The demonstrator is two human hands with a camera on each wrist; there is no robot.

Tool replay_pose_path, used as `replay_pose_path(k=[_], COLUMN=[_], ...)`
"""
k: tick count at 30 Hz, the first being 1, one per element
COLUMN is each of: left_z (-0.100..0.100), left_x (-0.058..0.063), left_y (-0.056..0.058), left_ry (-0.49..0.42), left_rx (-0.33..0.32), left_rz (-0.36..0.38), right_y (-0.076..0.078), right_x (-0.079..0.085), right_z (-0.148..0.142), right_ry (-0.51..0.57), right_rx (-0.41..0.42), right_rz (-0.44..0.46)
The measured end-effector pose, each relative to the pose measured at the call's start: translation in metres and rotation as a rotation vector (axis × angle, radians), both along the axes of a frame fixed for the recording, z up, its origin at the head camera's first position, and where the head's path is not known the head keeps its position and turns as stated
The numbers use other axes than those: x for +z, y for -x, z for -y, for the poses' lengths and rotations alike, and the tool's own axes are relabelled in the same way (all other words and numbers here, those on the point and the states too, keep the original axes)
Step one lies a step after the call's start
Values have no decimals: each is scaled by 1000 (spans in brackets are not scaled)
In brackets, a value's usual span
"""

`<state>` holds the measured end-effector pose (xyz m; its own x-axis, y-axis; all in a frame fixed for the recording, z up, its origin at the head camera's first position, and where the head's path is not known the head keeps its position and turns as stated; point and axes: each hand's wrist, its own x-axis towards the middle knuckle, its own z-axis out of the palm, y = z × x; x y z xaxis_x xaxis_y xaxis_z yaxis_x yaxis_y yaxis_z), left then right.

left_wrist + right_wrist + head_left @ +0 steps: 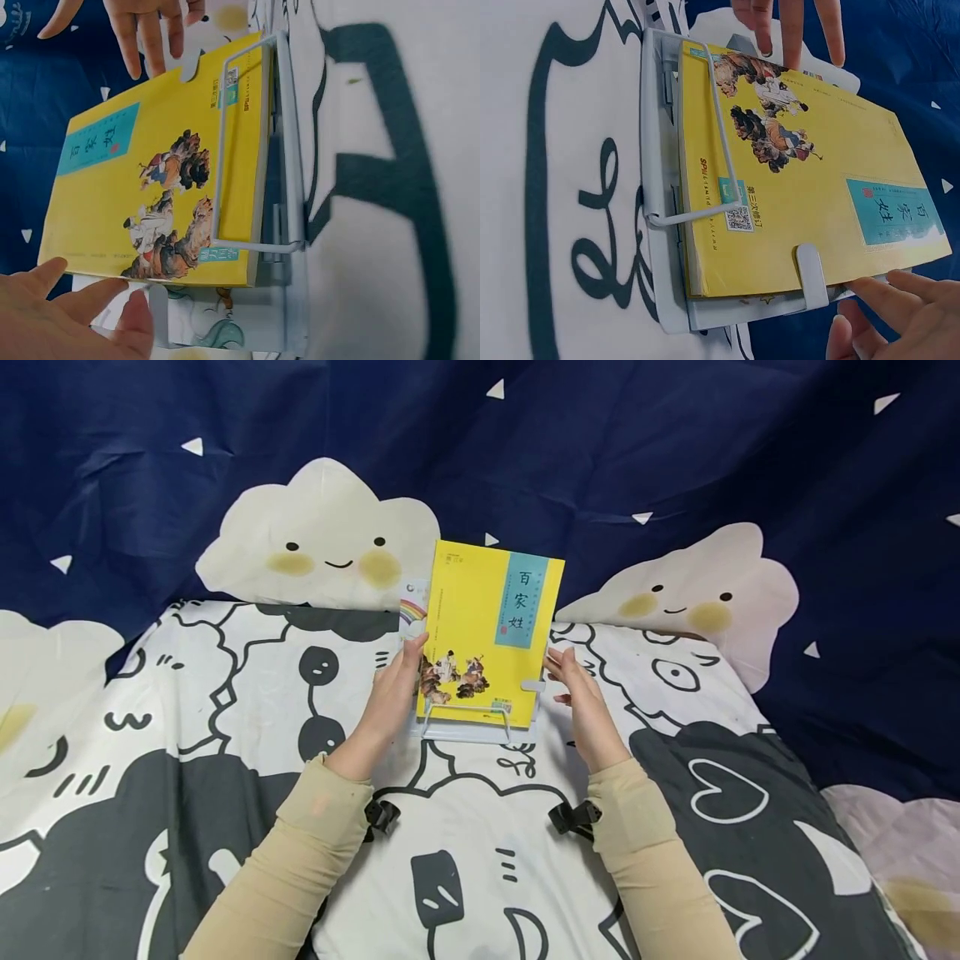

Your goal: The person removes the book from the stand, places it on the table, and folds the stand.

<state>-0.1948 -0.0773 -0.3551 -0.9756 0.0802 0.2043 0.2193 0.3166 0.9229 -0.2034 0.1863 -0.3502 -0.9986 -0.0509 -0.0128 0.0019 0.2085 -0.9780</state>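
Note:
A yellow book with a blue title panel leans upright on a white book stand. The stand's wire holder crosses the lower part of the cover, and a grey side clip overlaps the right edge. At the book's left edge is my left hand, fingers extended and fingertips against the side. My right hand is by the opposite edge; its fingertips touch the side near the clip in the right wrist view, fingers loosely bent. Most of the stand's back is hidden behind the book.
The stand is on a bedspread with black-and-white cartoon prints. Behind it hangs a dark blue cloth with white triangles and smiling clouds. A rainbow-printed panel shows beside the book's left edge.

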Motion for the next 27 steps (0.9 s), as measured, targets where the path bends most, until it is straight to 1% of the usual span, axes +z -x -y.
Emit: replay_pose_path(k=[2, 4, 8, 10, 12, 14, 17, 21, 24, 27], left_z=[0, 0, -2, -2, -3, -4, -6, -7, -8, -9], left_x=[1, 2, 4, 5, 5, 6, 7, 10, 11, 12], left_y=[2, 4, 6, 9, 11, 13, 15, 17, 18, 19], left_ry=[-2, -10, -33, -46, -74, -107, -159, -200, -194, -166], left_rx=[7, 11, 18, 22, 23, 23, 14, 11, 27, 29], left_rz=[-18, -11, 43, 47, 48, 47, 51, 69, 81, 58], right_y=[1, 2, 2, 2, 3, 4, 7, 11, 13, 15], right_x=[1, 1, 5, 7, 9, 10, 10, 10, 11, 13], right_z=[0, 1, 5, 7, 8, 9, 9, 9, 8, 8], right_ry=[1, 21, 122, 183, 218, 239, 242, 264, 293, 315], right_rx=[-3, -2, 6, 1, -7, -21, -43, -65, -76, -93], right_rz=[-10, -21, -49, -56, -58, -66, -77, -87, -94, -100])
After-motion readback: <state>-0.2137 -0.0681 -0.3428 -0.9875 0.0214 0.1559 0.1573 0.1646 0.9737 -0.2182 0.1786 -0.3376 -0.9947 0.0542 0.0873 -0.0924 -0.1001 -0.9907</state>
